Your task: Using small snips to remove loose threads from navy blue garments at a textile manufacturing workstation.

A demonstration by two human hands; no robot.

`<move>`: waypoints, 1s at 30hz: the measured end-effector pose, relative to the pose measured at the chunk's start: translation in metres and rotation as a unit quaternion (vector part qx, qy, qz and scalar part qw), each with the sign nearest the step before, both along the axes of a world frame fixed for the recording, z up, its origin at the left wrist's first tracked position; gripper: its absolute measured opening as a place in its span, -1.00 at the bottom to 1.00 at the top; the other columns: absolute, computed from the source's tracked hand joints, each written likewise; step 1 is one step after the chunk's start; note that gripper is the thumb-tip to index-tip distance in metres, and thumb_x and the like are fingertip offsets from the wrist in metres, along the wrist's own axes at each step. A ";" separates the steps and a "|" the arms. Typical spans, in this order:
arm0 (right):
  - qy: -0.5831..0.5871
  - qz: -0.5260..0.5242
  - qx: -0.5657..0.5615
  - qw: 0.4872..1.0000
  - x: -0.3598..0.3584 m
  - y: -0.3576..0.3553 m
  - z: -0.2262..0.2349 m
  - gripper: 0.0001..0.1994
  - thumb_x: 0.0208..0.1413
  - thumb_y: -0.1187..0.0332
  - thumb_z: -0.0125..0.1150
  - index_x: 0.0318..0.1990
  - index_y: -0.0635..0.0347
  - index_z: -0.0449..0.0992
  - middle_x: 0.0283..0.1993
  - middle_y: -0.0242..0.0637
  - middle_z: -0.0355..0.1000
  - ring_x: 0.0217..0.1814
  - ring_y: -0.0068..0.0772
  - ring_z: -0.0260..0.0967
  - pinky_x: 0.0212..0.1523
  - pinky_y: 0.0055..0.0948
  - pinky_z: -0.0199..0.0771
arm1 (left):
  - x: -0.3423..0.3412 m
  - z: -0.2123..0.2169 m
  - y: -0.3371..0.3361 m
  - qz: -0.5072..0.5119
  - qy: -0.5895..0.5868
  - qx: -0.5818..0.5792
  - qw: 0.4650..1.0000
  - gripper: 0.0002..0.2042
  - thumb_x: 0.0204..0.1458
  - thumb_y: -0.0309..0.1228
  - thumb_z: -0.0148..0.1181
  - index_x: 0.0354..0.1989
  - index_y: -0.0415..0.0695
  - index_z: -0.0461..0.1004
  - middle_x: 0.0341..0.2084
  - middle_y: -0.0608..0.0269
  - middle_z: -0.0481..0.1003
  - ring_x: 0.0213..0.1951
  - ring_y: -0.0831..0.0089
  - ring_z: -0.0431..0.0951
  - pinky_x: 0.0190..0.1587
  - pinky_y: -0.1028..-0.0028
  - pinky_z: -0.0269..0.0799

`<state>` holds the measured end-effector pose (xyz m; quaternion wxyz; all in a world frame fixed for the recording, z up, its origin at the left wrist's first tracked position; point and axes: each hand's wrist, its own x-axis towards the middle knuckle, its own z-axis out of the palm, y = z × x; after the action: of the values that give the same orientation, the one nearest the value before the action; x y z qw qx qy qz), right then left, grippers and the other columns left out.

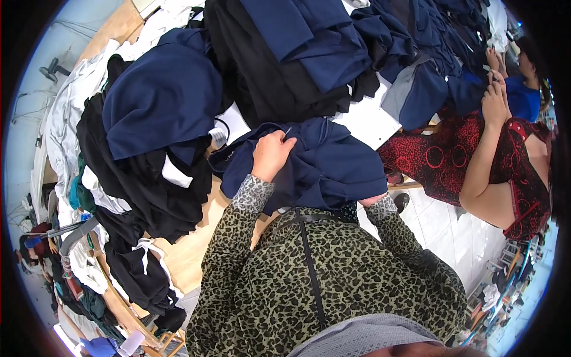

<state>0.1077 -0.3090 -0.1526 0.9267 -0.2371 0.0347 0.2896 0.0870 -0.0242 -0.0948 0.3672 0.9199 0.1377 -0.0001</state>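
A navy garment (345, 157) is spread in front of my body, its waistband-like edge toward the left. My left hand (272, 154) rests on its upper left part, fingers curled and thumb pressed in, pinching the cloth. A thin greyish sliver shows at those fingertips, too small to name. At the garment's lower right, my right hand (373, 200) is mostly covered by the cloth. Only its back near the wrist shows, so its fingers are hidden.
Black and navy garments (160, 95) are heaped on the left. A folded stack (291, 65) stands ahead. On the right, a co-worker in a red and black patterned garment (434, 152) sits close by with raised hands. Wooden tabletop (190, 247) shows at lower left.
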 end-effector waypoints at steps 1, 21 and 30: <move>-0.003 -0.005 -0.003 1.000 0.003 0.001 -0.003 -0.57 0.26 0.17 -0.29 0.12 0.29 0.25 0.13 -0.13 0.28 0.15 -0.15 0.23 0.20 -0.18 0.19 | 0.003 -0.004 0.000 0.016 -0.023 -0.054 0.998 -0.68 -0.12 -0.22 0.24 -0.56 -0.29 0.42 -0.62 -0.04 0.46 -0.49 0.05 0.49 -0.43 0.28 0.37; 0.063 0.027 -0.066 0.995 0.042 0.001 0.022 -0.26 0.12 -0.22 -0.17 0.27 0.17 0.01 0.09 -0.12 0.29 0.10 -0.15 0.29 0.15 -0.06 0.22 | -0.035 0.026 0.087 0.216 -0.275 -0.178 0.920 -0.74 0.02 -0.48 0.15 -0.09 -0.28 0.43 -0.33 0.31 0.46 -0.41 0.66 0.36 -0.39 0.65 0.30; -0.117 0.004 -0.523 0.844 0.011 0.024 0.012 -0.69 0.09 0.27 0.17 -0.17 0.40 0.47 -0.15 -0.25 0.49 -0.14 -0.36 0.44 -0.04 -0.49 0.37 | -0.075 0.008 0.035 -0.026 -0.148 0.035 0.988 -0.84 -0.13 -0.56 0.19 -0.32 -0.20 0.47 -0.46 0.12 0.43 -0.47 0.20 0.50 -0.40 0.38 0.42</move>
<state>0.1184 -0.2855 -0.1402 0.6611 -0.7190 0.0715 0.2022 0.0121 0.0105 -0.0865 0.3509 0.9253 0.0580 0.1314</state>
